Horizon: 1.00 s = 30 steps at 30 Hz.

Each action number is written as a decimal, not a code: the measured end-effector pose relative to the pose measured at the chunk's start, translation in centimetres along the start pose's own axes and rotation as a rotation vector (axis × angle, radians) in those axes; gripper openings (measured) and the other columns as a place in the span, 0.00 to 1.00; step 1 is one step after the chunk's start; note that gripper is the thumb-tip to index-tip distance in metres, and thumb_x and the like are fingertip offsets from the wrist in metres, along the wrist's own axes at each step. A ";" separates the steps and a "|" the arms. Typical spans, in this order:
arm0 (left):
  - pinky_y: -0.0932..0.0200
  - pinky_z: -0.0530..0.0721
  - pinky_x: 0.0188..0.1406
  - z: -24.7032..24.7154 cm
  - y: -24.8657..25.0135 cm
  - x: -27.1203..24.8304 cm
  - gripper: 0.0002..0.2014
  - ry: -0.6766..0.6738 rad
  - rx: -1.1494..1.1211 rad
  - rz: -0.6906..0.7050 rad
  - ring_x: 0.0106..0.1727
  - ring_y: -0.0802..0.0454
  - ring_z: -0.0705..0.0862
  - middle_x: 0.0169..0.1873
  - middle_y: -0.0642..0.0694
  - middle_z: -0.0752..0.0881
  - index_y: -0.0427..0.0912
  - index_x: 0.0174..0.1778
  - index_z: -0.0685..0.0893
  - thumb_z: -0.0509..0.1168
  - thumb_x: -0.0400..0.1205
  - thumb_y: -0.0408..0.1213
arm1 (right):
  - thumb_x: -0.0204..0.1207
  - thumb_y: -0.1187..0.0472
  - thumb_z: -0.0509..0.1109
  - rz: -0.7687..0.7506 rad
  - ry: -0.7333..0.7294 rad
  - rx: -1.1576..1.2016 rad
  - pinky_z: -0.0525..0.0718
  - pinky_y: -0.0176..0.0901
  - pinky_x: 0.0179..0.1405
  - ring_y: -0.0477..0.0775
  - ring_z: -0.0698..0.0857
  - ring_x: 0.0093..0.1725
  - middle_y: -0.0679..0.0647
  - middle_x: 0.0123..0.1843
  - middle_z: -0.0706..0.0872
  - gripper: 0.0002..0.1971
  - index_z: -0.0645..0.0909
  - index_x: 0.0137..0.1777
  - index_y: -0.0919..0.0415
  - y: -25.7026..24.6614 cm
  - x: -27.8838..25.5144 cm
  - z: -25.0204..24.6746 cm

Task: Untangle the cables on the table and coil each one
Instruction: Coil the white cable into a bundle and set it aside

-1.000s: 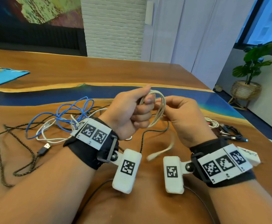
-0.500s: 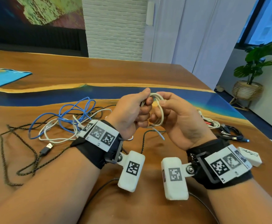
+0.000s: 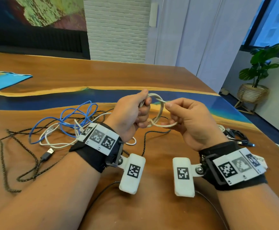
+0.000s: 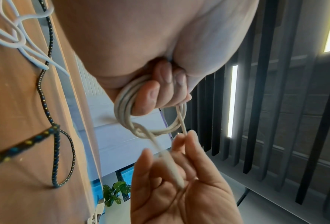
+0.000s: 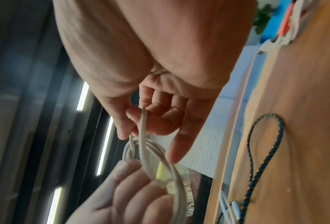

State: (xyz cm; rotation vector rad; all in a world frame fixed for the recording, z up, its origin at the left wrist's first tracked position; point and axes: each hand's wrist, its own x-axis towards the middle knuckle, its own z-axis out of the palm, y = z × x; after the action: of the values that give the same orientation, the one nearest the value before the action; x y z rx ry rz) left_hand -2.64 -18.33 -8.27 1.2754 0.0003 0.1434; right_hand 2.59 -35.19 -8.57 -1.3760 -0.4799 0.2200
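While left hand point(image 3: 130, 113) clenches the white coil point(image 3: 158, 112) mid-frame | right hand point(image 3: 187, 120) fingers pinch its tail | cinch wrap snug, keeping loops stacked above counter point(image 3: 135, 77).

Your counter point(image 3: 135, 77) is brown wood with a blue band running across it. Left of your arms: a blue cable point(image 3: 72, 117), a white cable point(image 3: 55, 140) and a black braided cable point(image 3: 11, 163), all tangled together, USB plug point(image 3: 47, 154) at the near edge. Far right edge: a bundle of black cables point(image 3: 238, 138). Far left: a blue sheet point(image 3: 4, 82).
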 end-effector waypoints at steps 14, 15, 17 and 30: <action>0.63 0.54 0.17 -0.3 1.0 -0.4 0.21 -0.184 -0.337 -0.092 0.22 0.56 0.50 0.20 0.55 0.59 0.47 0.35 0.73 0.52 0.93 0.51 | 0.80 0.67 0.75 -0.142 0.041 -0.371 0.83 0.38 0.46 0.41 0.87 0.42 0.51 0.44 0.94 0.09 0.93 0.49 0.54 1.3 0.6 -0.1; 0.63 0.54 0.17 -0.2 0.9 -0.4 0.21 -0.188 -0.341 -0.088 0.22 0.56 0.50 0.20 0.55 0.59 0.47 0.35 0.73 0.52 0.93 0.51 | 0.81 0.68 0.74 -0.141 0.032 -0.364 0.83 0.37 0.44 0.43 0.87 0.41 0.54 0.45 0.93 0.08 0.93 0.51 0.56 1.7 0.6 0.3; 0.63 0.55 0.17 0.0 0.7 -0.4 0.21 -0.165 -0.329 -0.067 0.22 0.56 0.50 0.20 0.55 0.59 0.46 0.35 0.73 0.52 0.93 0.51 | 0.82 0.68 0.73 -0.100 0.025 -0.265 0.85 0.40 0.41 0.50 0.88 0.42 0.59 0.46 0.92 0.07 0.92 0.54 0.62 2.2 0.5 1.1; 0.59 0.57 0.29 0.3 -0.4 0.4 0.22 0.081 -0.077 0.062 0.24 0.54 0.58 0.23 0.52 0.61 0.43 0.36 0.76 0.53 0.94 0.49 | 0.83 0.69 0.68 -0.008 0.062 0.292 0.88 0.45 0.42 0.52 0.90 0.38 0.54 0.37 0.90 0.06 0.83 0.56 0.59 0.5 -0.5 2.6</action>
State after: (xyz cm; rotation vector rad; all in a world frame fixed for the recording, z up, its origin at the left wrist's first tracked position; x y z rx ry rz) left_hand -2.19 -18.69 -8.58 1.1929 0.0248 0.2460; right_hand 1.00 -33.01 -8.87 -1.0926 -0.3848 0.2307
